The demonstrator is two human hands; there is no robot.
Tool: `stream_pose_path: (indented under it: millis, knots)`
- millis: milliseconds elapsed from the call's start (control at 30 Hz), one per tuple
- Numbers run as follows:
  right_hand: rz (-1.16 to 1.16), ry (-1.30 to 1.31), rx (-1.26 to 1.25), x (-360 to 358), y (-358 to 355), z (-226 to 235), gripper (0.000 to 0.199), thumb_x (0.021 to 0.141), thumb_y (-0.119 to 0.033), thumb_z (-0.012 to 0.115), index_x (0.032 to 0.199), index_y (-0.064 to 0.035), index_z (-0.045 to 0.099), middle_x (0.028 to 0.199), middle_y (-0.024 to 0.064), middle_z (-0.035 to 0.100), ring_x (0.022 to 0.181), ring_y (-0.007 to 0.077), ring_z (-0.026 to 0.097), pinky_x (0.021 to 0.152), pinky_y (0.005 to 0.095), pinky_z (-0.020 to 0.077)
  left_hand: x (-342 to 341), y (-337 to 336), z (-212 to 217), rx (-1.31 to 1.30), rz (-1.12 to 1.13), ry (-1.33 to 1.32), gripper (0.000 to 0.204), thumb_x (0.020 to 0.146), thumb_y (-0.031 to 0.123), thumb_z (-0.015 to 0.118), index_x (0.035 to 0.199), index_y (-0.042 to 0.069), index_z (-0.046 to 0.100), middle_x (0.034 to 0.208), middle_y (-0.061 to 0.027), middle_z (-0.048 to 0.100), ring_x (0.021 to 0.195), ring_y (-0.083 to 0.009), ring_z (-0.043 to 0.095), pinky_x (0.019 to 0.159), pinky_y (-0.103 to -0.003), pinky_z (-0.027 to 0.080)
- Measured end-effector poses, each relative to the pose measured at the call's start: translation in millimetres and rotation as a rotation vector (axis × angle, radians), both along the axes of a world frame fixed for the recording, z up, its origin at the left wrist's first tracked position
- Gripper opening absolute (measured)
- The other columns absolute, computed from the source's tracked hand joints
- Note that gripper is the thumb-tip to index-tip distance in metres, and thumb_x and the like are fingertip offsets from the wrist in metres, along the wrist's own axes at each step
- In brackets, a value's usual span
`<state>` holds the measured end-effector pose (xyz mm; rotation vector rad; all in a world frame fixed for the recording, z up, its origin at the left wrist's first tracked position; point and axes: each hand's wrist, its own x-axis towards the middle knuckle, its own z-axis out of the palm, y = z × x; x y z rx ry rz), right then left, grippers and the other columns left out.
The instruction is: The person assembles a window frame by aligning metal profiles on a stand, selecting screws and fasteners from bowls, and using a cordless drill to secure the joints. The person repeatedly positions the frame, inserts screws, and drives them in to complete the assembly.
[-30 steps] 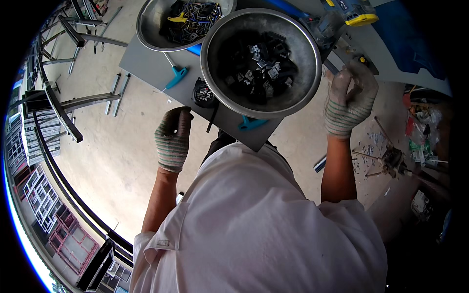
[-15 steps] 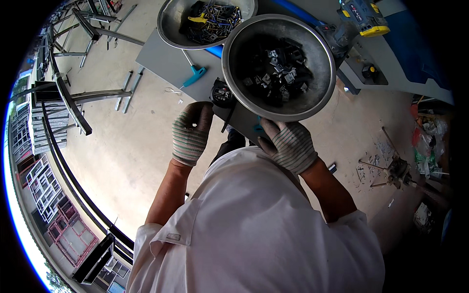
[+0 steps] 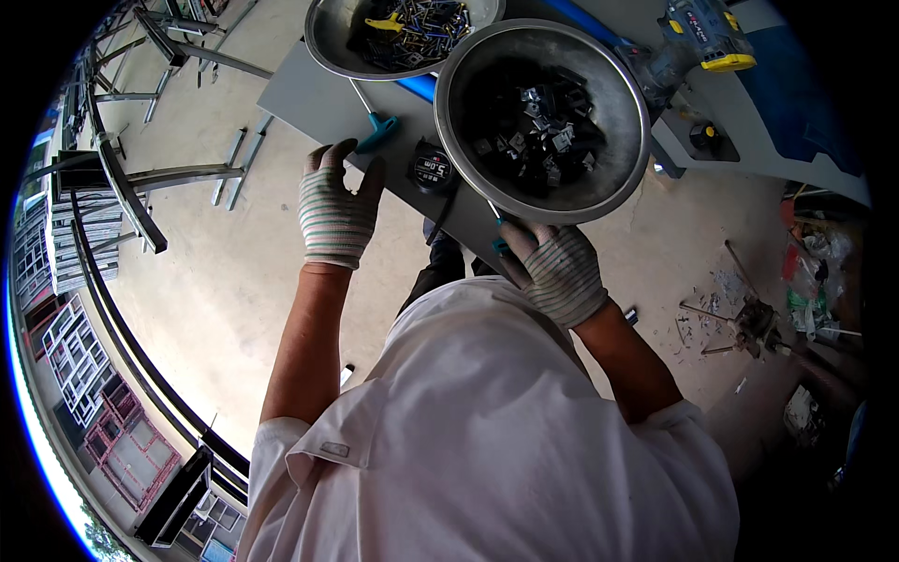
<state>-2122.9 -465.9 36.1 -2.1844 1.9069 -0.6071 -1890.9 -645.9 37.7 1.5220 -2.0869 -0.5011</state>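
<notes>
My right hand [image 3: 562,272], in a striped knit glove, is at the table's near edge, thumb and fingers closed about the teal handle of a T-handle hex key [image 3: 501,245]. Part of its metal shaft shows beside the steel bowl [image 3: 599,192], which holds dark and silvery metal pieces [image 3: 538,131]. My left hand [image 3: 335,211], gloved alike, is raised by the table's left corner, fingers apart and nothing visible in it. Just beyond it lies a second teal-handled driver [image 3: 379,132]. Between my hands a black tape measure [image 3: 433,169] rests against the bowl.
Another steel bowl [image 3: 328,58] holds many screws and a yellow tool [image 3: 383,22]. A blue and yellow power tool [image 3: 707,36] stands at the far right of the grey table [image 3: 314,103]. Metal frames [image 3: 140,178] stand on the left; scraps [image 3: 716,304] litter the right floor.
My left hand has moved left and away from me, its fingers spreading, to where a thin loop lay by the table corner. More of the hex key's shaft shows at my right hand.
</notes>
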Motion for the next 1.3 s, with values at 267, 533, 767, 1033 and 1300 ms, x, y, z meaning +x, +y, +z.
stream_pose_path:
  millis: [267,533,767,1033,1300]
  knots:
    - [-0.047,-0.059,-0.037,1,1,1,0.04,0.079,-0.019,0.076,0.115,-0.0066,0.065,0.118,0.0127,0.062,0.104,0.0316,0.062,0.083,0.0435,0.0545,-5,-32,-2,0.147,-0.133,-0.221,0.022,0.087,0.023,0.071,0.098,0.004,0.069,0.102,-0.0192,0.066,0.095,-0.0411,0.062,0.081,-0.049,0.052]
    - [0.022,-0.287,-0.213,8,0,32,0.032,0.078,-0.015,0.077,0.108,-0.0078,0.067,0.101,0.0073,0.066,0.083,0.025,0.065,0.072,0.0398,0.0544,24,26,-7,0.244,-0.009,0.315,0.015,0.09,0.01,0.071,0.098,0.002,0.062,0.081,-0.0083,0.063,0.066,-0.0154,0.059,0.062,-0.03,0.048]
    - [-0.103,-0.689,-0.143,19,-30,82,0.035,0.081,-0.019,0.077,0.109,-0.0033,0.065,0.1,0.0114,0.067,0.084,0.0283,0.067,0.071,0.0389,0.0551,-11,63,73,0.036,-0.543,0.113,0.036,0.071,0.009,0.086,0.097,0.009,0.061,0.093,-0.0095,0.064,0.077,-0.0267,0.065,0.065,-0.034,0.053]
    - [-0.19,-0.771,-0.041,-8,-20,73,0.015,0.09,-0.014,0.069,0.097,-0.0033,0.063,0.08,0.0109,0.069,0.07,0.0269,0.069,0.065,0.0358,0.0543,-70,40,101,0.044,-0.979,0.144,0.029,0.073,0.009,0.083,0.097,0.007,0.065,0.096,-0.0091,0.066,0.083,-0.0281,0.066,0.068,-0.037,0.054]
    - [-0.658,-0.947,-0.149,-54,18,62,0.024,0.1,-0.024,0.061,0.1,-0.0009,0.063,0.079,0.0009,0.064,0.071,0.0056,0.054,0.067,0.0241,0.0496,-140,-9,80,-0.016,-0.961,-0.317,0.026,0.087,0.014,0.07,0.112,0.008,0.07,0.107,-0.0109,0.067,0.1,-0.0298,0.066,0.086,-0.04,0.054]
